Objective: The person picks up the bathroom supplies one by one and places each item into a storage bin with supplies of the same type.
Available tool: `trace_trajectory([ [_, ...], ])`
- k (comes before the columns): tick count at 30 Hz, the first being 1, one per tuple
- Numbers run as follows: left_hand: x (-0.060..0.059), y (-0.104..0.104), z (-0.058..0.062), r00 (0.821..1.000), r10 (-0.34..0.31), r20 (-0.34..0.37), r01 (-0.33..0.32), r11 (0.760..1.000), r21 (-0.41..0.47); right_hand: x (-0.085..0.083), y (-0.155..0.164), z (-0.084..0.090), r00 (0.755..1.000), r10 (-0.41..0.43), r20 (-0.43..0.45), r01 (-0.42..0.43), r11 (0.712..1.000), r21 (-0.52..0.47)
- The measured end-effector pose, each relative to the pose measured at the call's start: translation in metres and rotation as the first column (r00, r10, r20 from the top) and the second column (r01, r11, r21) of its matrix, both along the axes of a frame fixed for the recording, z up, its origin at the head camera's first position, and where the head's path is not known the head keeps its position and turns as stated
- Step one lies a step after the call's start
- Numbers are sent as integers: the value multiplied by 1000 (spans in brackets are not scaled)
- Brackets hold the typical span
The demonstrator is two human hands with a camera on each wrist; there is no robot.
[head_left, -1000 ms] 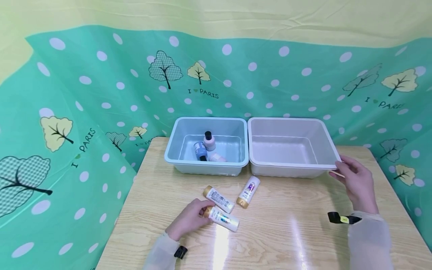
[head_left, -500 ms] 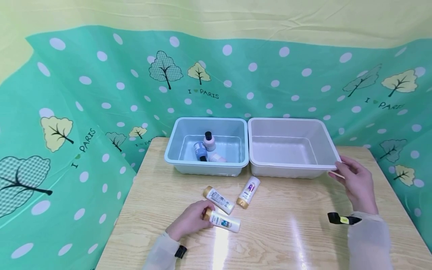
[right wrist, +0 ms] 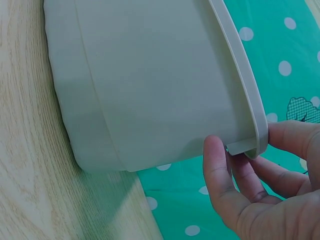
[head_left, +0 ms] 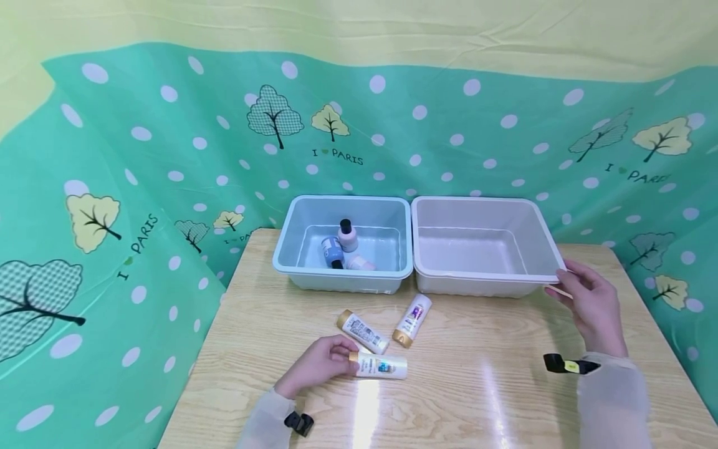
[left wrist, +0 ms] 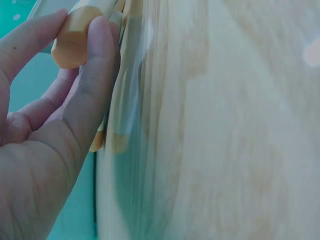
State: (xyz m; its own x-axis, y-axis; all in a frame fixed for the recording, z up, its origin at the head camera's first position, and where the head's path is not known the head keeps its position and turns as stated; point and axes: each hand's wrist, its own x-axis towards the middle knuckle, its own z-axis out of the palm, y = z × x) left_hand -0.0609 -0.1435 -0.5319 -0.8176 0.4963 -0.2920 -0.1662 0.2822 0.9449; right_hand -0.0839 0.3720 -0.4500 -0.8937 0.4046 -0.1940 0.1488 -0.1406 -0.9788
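Head view: left hand (head_left: 316,365) on wooden table (head_left: 477,386), fingers curled round gold-capped end of nearest bottle (head_left: 379,366), lying flat on its side near front centre. Two further gold-capped bottles (head_left: 363,331) (head_left: 412,320) lying just beyond, apart from each other. Blue bin (head_left: 291,265) behind, containing three small bottles. White bin (head_left: 541,274) touching it on the right. Right hand (head_left: 589,305) gripping near right corner of white bin rim.

Left wrist view: thumb and fingers (left wrist: 92,75) pinching gold cap (left wrist: 75,37); bottle body out of frame.

Right wrist view: fingers (right wrist: 220,175) curled under rim lip (right wrist: 250,115) of white bin, further fingers behind the rim's outer edge; bin base resting on table.
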Motion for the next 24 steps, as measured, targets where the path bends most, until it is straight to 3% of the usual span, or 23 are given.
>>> trace_trajectory([
  [3,0,2,-2,999,24,35,-25,999,42,0,0,0,1000,4,-6,-4,1000,-19],
  [7,-1,5,-3,999,44,12,-45,998,43,0,0,0,1000,8,-4,-9,1000,-27],
  [12,-3,11,5,998,63,29,-65,995,72,0,0,0,1000,6,3,-6,1000,-26],
  [17,-9,20,24,995,69,71,-79,986,146,0,0,0,1000,9,-1,-9,999,-34],
  [21,-17,30,48,994,67,89,-86,970,229,0,1,-1,1000,7,-4,-8,999,-34],
  [24,-26,40,67,995,70,69,-85,967,240,0,2,-2,1000,3,-8,-3,999,-37],
])
